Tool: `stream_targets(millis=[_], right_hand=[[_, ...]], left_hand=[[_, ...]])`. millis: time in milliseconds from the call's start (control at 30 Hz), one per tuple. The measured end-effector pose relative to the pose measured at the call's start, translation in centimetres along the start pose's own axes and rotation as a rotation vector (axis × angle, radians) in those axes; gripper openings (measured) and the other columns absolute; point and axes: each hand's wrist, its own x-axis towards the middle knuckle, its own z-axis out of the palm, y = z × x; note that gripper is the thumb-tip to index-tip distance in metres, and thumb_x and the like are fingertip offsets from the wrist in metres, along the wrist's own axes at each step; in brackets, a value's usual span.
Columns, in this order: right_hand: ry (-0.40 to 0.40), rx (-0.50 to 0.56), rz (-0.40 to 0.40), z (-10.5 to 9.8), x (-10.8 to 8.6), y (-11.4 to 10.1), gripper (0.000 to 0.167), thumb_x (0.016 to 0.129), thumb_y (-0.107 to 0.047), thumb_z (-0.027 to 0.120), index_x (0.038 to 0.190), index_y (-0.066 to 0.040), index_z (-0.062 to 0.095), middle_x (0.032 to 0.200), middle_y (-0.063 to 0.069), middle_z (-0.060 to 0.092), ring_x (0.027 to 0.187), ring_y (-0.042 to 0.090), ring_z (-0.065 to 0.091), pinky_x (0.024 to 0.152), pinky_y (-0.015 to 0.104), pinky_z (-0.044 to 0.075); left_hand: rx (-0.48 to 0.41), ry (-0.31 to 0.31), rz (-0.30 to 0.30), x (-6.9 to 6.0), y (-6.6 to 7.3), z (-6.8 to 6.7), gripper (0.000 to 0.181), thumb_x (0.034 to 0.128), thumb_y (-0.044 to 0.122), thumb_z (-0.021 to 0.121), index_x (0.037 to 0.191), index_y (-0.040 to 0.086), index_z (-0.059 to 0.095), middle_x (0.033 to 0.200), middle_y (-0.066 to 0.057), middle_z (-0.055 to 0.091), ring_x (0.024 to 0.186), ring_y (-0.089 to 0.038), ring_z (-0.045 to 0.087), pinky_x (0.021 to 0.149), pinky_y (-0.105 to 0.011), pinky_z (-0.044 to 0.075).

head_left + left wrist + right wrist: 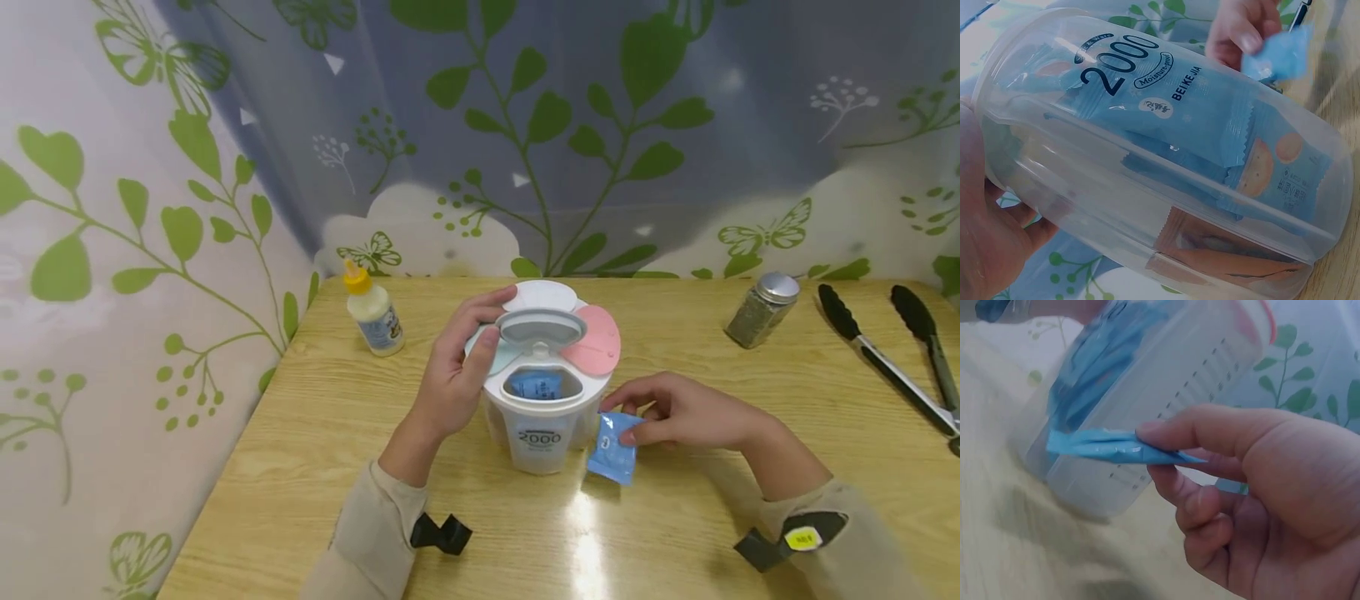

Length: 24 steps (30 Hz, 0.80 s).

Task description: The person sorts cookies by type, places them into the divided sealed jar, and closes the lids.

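A clear multi-compartment storage container [540, 454] stands upright on the table, its front flap [542, 331] raised. Through that opening, blue snack packets [536, 385] show inside. A brown packet [1229, 253] lies in a neighbouring compartment in the left wrist view. My left hand [455, 367] grips the container's upper left side by the lid, thumb toward the front. To the right of the container, my right hand [678, 412] pinches one blue snack packet [613, 450] between thumb and fingers. Seen edge-on in the right wrist view, this packet [1097, 447] is held outside the container wall.
A bottle with a yellow cap [378, 317] stands behind on the left. Toward the back right is a glass jar [761, 312] with a silver lid, and beside it lie black-tipped tongs [892, 367]. A leaf-patterned curtain [570, 167] hangs behind the table.
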Motion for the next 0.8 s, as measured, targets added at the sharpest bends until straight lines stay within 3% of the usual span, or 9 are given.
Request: stream_targets(millis=[67,133,267,367,433,500,600,700,800], right_hand=[[-0.028,0.027,-0.044,-0.2,-0.5,-0.7,0.038,0.096,-0.011,0.065,0.131,0.002,0.058,0.059,0.0,0.048,0.046,0.008,0.035,0.039,0.029,0.035],[-0.047,0.048,-0.096,-0.4,-1.0,-1.2,0.037,0.096,-0.007,0.064,0.131,0.004,0.056,0.058,0.002,0.042,0.046,0.013,0.036,0.039,0.032,0.036],[-0.067,0.074,-0.185,-0.9,-2.0,-2.1,0.036,0.095,0.002,0.061,0.131,0.002,0.058,0.07,-0.001,0.056,0.055,0.009,0.046,0.046,0.03,0.045],[-0.063,0.088,-0.234,-1.3,-2.6,-2.9,0.039,0.093,0.009,0.06,0.131,0.001,0.058,0.071,0.001,0.055,0.055,0.011,0.045,0.048,0.029,0.047],[-0.059,0.107,-0.27,-1.6,-2.9,-3.5,0.042,0.092,0.013,0.058,0.132,0.003,0.057,0.062,0.004,0.045,0.05,0.016,0.036,0.044,0.03,0.041],[-0.074,0.146,-0.338,-1.8,-3.0,-4.2,0.045,0.091,0.019,0.054,0.133,0.005,0.055,0.065,0.008,0.044,0.05,0.023,0.033,0.042,0.034,0.036],[-0.069,0.184,-0.464,-2.0,-2.9,-5.1,0.052,0.087,0.026,0.05,0.135,0.007,0.053,0.08,0.002,0.059,0.053,0.023,0.038,0.041,0.036,0.036],[-0.01,0.19,-0.559,-1.9,-2.5,-6.1,0.056,0.083,0.03,0.048,0.134,0.009,0.053,0.102,0.002,0.067,0.059,0.022,0.046,0.043,0.036,0.04],[0.109,0.161,-0.556,-1.6,-2.3,-7.3,0.054,0.084,0.028,0.05,0.133,0.008,0.055,0.106,0.002,0.069,0.064,0.018,0.053,0.049,0.033,0.047]], left_hand=[[0.002,-0.002,0.0,0.1,0.0,0.1,0.034,0.1062,0.025,0.04,0.111,-0.002,0.059,0.145,-0.014,0.052,0.142,-0.022,0.044,0.12,-0.04,0.034],[0.005,-0.002,0.001,0.1,0.0,0.1,0.034,0.1062,0.025,0.04,0.111,-0.002,0.059,0.145,-0.014,0.052,0.142,-0.023,0.044,0.12,-0.04,0.034],[0.009,-0.003,0.002,0.1,0.0,0.1,0.035,0.1064,0.027,0.04,0.11,-0.002,0.059,0.145,-0.014,0.052,0.142,-0.024,0.044,0.12,-0.041,0.034],[0.012,-0.001,-0.003,0.0,0.0,0.0,0.038,0.1065,0.03,0.04,0.11,-0.002,0.06,0.146,-0.013,0.052,0.142,-0.023,0.044,0.12,-0.041,0.035],[0.015,-0.001,-0.008,-0.1,0.0,0.0,0.039,0.1065,0.032,0.04,0.11,-0.002,0.06,0.146,-0.013,0.052,0.142,-0.022,0.044,0.12,-0.041,0.035],[0.016,0.0,-0.006,0.0,0.0,0.0,0.04,0.1064,0.032,0.04,0.111,-0.002,0.06,0.146,-0.012,0.052,0.142,-0.022,0.044,0.12,-0.041,0.034],[0.016,0.001,0.001,0.0,-0.1,0.0,0.038,0.1064,0.03,0.04,0.111,-0.002,0.06,0.146,-0.013,0.052,0.142,-0.023,0.044,0.12,-0.041,0.034],[0.008,0.002,0.009,0.1,0.0,0.0,0.035,0.1062,0.027,0.041,0.111,-0.002,0.06,0.146,-0.014,0.052,0.141,-0.024,0.045,0.12,-0.041,0.034],[0.001,0.004,0.009,0.1,0.0,0.0,0.035,0.1061,0.027,0.041,0.111,-0.002,0.06,0.146,-0.014,0.052,0.141,-0.024,0.045,0.12,-0.042,0.034]])
